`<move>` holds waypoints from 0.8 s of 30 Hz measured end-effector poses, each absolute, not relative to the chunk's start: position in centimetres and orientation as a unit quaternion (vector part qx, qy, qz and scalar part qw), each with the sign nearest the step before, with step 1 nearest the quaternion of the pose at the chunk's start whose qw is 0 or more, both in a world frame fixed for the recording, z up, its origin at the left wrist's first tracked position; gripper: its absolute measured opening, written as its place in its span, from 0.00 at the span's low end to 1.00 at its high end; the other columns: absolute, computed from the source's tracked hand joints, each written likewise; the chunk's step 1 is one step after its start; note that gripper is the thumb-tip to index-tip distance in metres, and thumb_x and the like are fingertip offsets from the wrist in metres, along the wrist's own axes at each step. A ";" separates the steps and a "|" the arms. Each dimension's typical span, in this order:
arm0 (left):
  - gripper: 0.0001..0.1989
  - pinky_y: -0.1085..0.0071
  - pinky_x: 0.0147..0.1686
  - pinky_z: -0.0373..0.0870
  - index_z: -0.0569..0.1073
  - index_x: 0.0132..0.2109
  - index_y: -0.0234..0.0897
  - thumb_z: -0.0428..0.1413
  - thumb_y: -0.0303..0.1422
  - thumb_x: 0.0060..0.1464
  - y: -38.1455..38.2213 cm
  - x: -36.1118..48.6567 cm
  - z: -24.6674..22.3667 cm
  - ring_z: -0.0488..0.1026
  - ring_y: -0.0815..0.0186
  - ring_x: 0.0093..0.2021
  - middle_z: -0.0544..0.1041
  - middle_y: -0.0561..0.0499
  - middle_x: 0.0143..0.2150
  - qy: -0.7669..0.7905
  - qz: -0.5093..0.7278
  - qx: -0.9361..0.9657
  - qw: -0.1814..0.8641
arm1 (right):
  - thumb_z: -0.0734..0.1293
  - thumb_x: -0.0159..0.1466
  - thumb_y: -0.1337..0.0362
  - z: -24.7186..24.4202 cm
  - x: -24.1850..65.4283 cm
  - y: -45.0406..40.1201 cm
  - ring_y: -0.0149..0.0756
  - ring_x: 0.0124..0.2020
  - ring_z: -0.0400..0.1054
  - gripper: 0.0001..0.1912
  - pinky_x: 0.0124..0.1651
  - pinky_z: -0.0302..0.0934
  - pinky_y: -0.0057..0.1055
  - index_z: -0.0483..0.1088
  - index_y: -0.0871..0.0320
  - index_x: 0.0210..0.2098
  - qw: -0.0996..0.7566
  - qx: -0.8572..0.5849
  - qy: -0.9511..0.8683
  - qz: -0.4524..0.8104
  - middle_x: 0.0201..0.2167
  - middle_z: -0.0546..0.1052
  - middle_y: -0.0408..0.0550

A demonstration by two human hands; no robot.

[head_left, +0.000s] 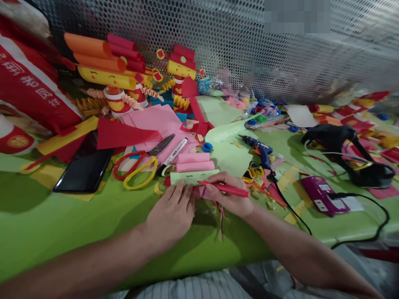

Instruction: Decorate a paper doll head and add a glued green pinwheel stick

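Observation:
A small paper figure lies in front of me, with a pale green paper roll (190, 177) bearing drawn closed eyes and pink paper rolls (193, 162) above it. My left hand (174, 207) steadies its lower edge, fingertips against the green roll. In my right hand (230, 193) is a red marker (232, 189), its tip at the right part of the drawn face. Pink paper strips hang below, between the hands. Just beyond the figure are a black-and-white marker (174, 154), a pair of scissors (140, 164) with red and yellow handles, and a blue ring (207, 147).
A black phone (84, 166) lies at left. Finished paper figures (106, 74) stand behind, near a perforated metal panel (224, 41). To the right are a blue glue gun (260, 150), paper scraps, a purple power strip (324, 195) with a black cable, and a black strap device (346, 153).

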State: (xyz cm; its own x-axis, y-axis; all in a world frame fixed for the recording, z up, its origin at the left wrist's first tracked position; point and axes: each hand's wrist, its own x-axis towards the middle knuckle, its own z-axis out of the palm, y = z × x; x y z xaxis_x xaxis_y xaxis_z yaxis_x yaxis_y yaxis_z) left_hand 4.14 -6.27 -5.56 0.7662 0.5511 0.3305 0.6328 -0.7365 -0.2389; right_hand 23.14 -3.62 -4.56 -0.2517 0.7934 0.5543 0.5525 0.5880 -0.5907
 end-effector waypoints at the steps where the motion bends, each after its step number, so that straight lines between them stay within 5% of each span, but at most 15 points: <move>1: 0.15 0.58 0.45 0.64 0.72 0.47 0.24 0.46 0.26 0.56 -6.3 4.1 -5.5 0.70 0.53 0.48 0.74 0.36 0.48 -0.322 -0.120 -0.923 0.172 | 0.63 0.59 0.63 -4.5 23.1 -3.7 0.28 0.21 0.71 0.04 0.22 0.65 0.22 0.66 0.56 0.30 0.432 -0.435 -0.779 0.132 0.23 0.76 0.44; 24: 0.18 0.57 0.44 0.67 0.72 0.48 0.24 0.42 0.23 0.56 -6.5 4.2 -5.2 0.71 0.53 0.48 0.74 0.35 0.48 -0.316 -0.101 -0.932 0.149 | 0.65 0.58 0.65 -5.3 22.2 -3.9 0.30 0.27 0.72 0.06 0.30 0.69 0.26 0.65 0.54 0.36 0.416 -0.381 -0.818 0.111 0.28 0.77 0.44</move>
State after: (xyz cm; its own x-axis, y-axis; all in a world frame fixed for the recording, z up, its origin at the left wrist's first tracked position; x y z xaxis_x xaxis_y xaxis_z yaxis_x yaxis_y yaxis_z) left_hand 4.23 -6.46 -5.17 0.7800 0.5582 0.2828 0.6185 -0.7565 -0.2127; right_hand 22.19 -3.93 -5.29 -0.3635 0.7161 0.5959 0.5315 0.6847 -0.4986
